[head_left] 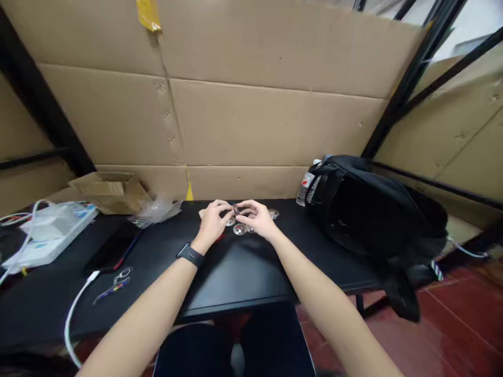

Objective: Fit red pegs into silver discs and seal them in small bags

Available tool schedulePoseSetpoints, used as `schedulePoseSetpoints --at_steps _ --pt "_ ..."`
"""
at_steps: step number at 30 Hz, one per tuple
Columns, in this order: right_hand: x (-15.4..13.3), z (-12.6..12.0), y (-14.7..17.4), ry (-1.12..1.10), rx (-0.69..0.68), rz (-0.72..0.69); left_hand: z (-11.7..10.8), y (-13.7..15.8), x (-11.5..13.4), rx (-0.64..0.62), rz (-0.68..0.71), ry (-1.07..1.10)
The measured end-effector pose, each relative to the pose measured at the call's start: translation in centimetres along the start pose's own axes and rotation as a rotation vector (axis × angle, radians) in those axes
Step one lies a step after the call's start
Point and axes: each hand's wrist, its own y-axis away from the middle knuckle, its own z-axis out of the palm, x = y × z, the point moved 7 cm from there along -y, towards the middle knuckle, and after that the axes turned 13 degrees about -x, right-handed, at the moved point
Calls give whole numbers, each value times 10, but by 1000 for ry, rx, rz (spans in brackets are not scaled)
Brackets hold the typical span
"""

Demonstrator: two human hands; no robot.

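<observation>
Over the middle of the black table, my left hand [214, 220] and my right hand [257, 215] meet, fingertips closed from both sides on a small dark round part [236, 209]. Its exact kind is too small to make out. Just below the fingers lies a shiny metal disc with a reddish centre [240, 229]. Another shiny disc [231, 222] shows by my left fingertips, and one more disc [274, 213] rests beyond my right hand. Something small and red [220, 238] lies beside my left hand, partly hidden by it.
A black backpack [373, 220] and a water bottle [306, 186] stand at the right. Leftward are a clear plastic bag [157, 210], an open cardboard box [112, 191], a phone [113, 248] on a white cable, a keyring [118, 283] and a white power strip [51, 241]. Cardboard walls [251, 120] rise behind.
</observation>
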Motion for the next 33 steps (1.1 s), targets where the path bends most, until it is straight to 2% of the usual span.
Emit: schedulePoseSetpoints --at_steps 13,17,24,28,30,33 --pt "10 -1 1 2 -6 24 -5 3 16 23 35 -152" --pt "12 -5 -2 88 -17 71 -7 3 17 40 26 -156" --pt "3 -7 -3 261 -45 -25 -4 2 18 -30 95 -106" --pt "4 -13 -3 410 1 22 -14 3 19 26 97 -71" --pt "3 -14 -3 483 -10 40 -14 2 20 1 108 -58" --pt "-1 -10 -2 425 -89 9 -6 1 21 -119 138 -91"
